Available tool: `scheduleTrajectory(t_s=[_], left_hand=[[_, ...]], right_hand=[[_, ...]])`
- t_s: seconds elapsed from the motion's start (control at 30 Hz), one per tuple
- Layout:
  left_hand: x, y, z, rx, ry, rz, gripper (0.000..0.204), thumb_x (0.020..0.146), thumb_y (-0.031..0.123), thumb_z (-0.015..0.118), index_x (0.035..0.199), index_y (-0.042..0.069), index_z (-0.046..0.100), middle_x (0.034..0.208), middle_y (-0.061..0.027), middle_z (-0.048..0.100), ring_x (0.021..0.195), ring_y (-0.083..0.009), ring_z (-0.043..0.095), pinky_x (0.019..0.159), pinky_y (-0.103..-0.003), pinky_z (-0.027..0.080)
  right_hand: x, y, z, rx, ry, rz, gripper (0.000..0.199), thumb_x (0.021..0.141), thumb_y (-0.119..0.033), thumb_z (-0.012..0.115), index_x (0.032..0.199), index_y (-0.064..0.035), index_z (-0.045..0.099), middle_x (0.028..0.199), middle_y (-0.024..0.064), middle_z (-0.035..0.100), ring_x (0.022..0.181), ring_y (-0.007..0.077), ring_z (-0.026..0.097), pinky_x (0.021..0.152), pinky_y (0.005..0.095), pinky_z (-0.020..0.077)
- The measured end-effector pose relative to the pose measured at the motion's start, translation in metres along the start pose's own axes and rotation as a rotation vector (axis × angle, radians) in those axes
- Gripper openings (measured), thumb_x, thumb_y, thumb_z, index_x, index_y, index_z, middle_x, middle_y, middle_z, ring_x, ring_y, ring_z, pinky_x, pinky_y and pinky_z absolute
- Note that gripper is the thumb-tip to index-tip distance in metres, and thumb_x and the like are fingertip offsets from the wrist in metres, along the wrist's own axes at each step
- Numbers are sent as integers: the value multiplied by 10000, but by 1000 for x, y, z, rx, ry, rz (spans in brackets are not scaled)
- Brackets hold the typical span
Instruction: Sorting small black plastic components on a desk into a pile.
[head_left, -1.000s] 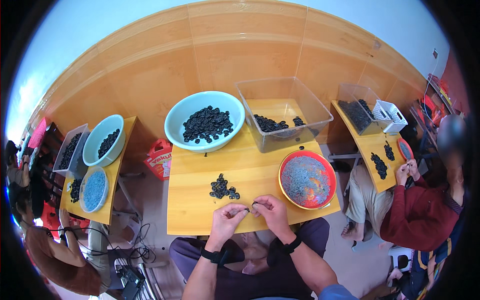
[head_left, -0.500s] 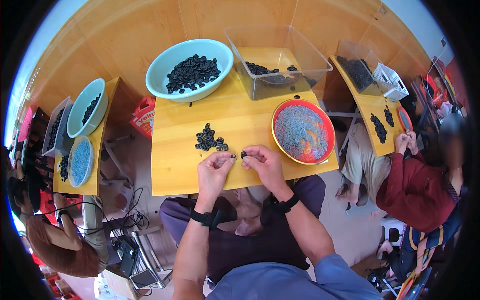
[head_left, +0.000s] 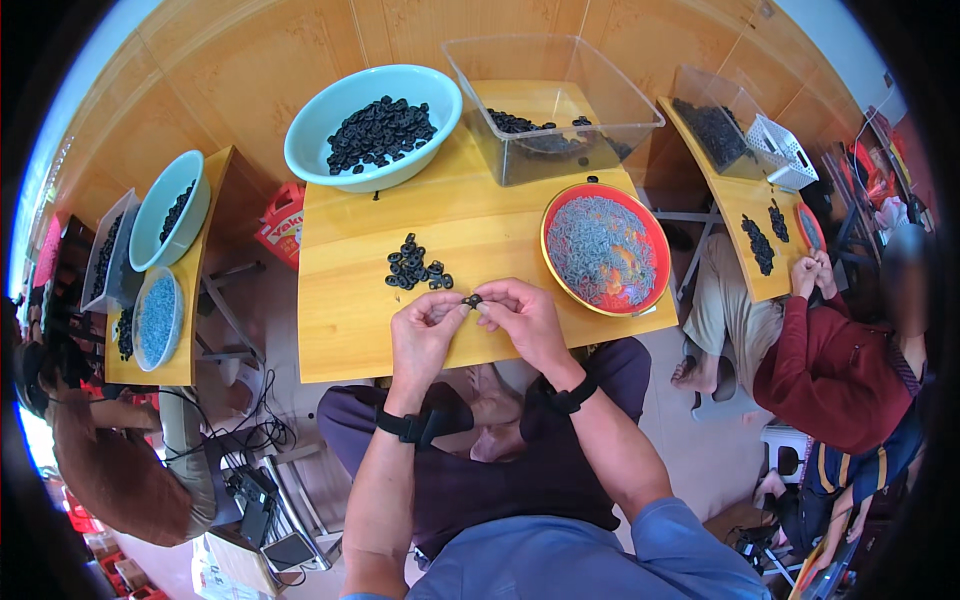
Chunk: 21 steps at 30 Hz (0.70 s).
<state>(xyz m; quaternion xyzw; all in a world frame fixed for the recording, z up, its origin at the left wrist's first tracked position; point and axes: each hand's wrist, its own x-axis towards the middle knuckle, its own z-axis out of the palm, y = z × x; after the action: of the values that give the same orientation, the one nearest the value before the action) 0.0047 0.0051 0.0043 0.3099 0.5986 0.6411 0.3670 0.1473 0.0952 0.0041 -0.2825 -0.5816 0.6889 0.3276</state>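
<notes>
Above the near part of the table, my left hand (head_left: 424, 330) and my right hand (head_left: 524, 318) meet fingertip to fingertip. Both pinch one small black rounded piece (head_left: 472, 300); the fingers cover much of it. A loose pile of small black ring-like pieces (head_left: 410, 265) lies just beyond my left hand. Right of my right hand stands a red bowl with a yellow rim (head_left: 548, 262), holding many small grey pieces that look like thin rings or links. Whether a grey piece is between my fingers too is too small to tell.
A light-blue basin (head_left: 300, 150) of black pieces and a clear plastic bin (head_left: 560, 165) with more stand at the table's far side. Co-workers sit at side tables: a person in a dark red top (head_left: 830, 375) right, another in brown (head_left: 120, 460) left. Cables (head_left: 262, 435) trail below left.
My hands were slightly apart, the right pinching the black piece and the left a tiny piece. Now their fingertips have come together at the black piece. The view has shifted a little.
</notes>
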Motion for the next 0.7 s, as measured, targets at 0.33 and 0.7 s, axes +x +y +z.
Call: scheduleTrajectory(t_s=[0.33,0.7], left_hand=[[2,1,-3,19,-15,-29,161,870,14,732,1012,-59,708,879,-64,728,766,-75,656,708,-213,528],[3,5,-1,9,-6,-80,166,855,26,746,989,-65,709,840,-56,722,719,-59,632,653,-196,501]], right_hand=[[2,-2,-1,18,-21,35,168,926,-11,616,1082,43,647,919,92,708,752,133,689,643,251,546],[3,-2,3,29,40,11,107,929,-17,623,1012,46,645,833,90,697,710,124,685,617,247,553]])
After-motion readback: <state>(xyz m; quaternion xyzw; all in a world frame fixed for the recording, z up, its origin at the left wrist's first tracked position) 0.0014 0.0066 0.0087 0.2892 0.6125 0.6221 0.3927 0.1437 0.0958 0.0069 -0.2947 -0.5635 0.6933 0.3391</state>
